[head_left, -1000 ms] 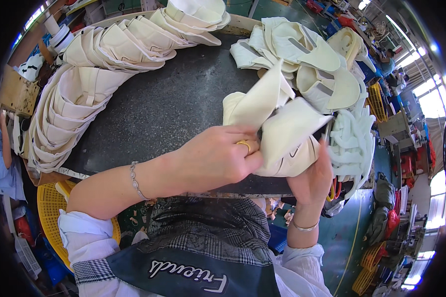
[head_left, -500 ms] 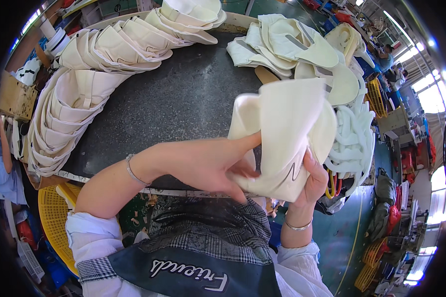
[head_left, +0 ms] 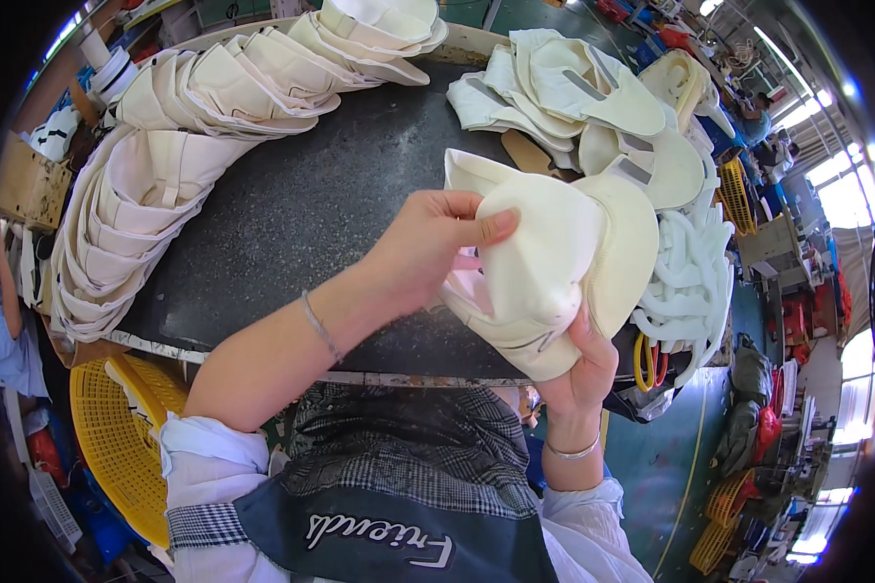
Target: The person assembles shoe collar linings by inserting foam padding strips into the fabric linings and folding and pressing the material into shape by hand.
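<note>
Above the near right part of the dark table I hold a cream cap (head_left: 544,243) with a rounded brim and a small dark squiggle on its fabric. My left hand (head_left: 433,243) pinches the cap's edge, thumb on the outside and fingers behind it. From below, my right hand (head_left: 583,364) grips the lower side near the brim, its thumb pressed on the fabric. Nested cream caps (head_left: 156,194) curve along the table's left and far edge. Close beyond the held cap lies a pile of flatter cream caps (head_left: 593,87), some showing grey strips.
The dark speckled tabletop (head_left: 292,214) has a raised rim. White tubular strips (head_left: 685,282) hang in a bundle at its right edge, above red and yellow handles (head_left: 648,364). A yellow plastic basket (head_left: 117,437) stands at lower left. Other people work at far left and far right.
My left hand has risen and taken hold of the cap's edge. The cap has turned and folded down, so its brim now shows on the right.
</note>
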Demonstrator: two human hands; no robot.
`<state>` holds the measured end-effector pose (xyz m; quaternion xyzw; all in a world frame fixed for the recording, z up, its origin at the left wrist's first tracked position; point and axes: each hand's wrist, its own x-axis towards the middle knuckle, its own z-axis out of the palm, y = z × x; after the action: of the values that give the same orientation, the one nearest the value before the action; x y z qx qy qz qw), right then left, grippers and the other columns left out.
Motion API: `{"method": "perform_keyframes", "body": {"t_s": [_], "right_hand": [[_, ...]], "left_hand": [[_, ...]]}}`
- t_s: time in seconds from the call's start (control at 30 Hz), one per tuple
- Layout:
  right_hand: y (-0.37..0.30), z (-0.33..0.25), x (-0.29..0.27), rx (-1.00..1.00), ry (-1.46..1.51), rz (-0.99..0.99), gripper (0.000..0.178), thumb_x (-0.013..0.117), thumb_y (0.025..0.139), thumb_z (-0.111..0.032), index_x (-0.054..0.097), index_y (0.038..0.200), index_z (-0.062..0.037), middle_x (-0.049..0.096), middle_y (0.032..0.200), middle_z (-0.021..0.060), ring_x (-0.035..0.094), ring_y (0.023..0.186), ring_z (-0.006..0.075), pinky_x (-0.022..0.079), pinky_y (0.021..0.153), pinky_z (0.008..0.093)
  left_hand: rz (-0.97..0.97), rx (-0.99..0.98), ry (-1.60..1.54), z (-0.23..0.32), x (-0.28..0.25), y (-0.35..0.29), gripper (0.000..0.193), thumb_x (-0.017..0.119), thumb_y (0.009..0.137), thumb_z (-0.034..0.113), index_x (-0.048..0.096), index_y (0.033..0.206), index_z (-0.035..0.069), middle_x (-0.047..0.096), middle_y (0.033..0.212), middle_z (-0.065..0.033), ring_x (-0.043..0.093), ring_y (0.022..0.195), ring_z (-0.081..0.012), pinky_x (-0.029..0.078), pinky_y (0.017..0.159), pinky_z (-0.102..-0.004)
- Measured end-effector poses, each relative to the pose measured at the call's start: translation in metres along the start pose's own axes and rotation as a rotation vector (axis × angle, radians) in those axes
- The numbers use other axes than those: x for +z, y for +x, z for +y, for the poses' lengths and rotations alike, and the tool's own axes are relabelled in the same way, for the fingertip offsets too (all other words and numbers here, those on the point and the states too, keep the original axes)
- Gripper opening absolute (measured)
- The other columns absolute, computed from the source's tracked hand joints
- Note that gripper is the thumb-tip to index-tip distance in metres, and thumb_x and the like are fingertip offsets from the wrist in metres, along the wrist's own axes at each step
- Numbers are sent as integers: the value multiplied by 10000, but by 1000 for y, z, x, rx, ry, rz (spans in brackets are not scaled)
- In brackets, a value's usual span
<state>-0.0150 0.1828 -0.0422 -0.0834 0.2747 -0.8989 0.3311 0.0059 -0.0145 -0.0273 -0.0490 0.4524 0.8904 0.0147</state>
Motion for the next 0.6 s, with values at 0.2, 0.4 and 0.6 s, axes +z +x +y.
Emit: {"method": "perform_keyframes", "body": {"t_s": [0.2,0.4,0.6], "right_hand": [[1,-4,-2,-11,-111,-29,626,538,917,-114,229,1449,2,390,1425,203,431,1289,360,364,1069,531],[5,-10,-4,44,-50,-7,606,545,904,-72,264,1435,1,447,1375,201,477,1245,360,391,1048,530],[6,-11,-11,51,-44,-17,605,563,892,-51,282,1427,-16,457,1370,181,474,1249,352,376,1059,530]], "left_hand": [[11,-58,103,2,-10,3,344,655,897,168,594,1153,-53,655,1088,-119,629,1001,-179,504,913,-352],[-530,-49,331,3,-25,-7,592,711,813,67,446,1339,9,589,1236,-85,539,1150,-122,447,978,-302],[-334,-158,661,10,-14,-2,350,753,720,38,667,1055,-15,698,976,-51,638,892,-122,506,821,-290]]}}
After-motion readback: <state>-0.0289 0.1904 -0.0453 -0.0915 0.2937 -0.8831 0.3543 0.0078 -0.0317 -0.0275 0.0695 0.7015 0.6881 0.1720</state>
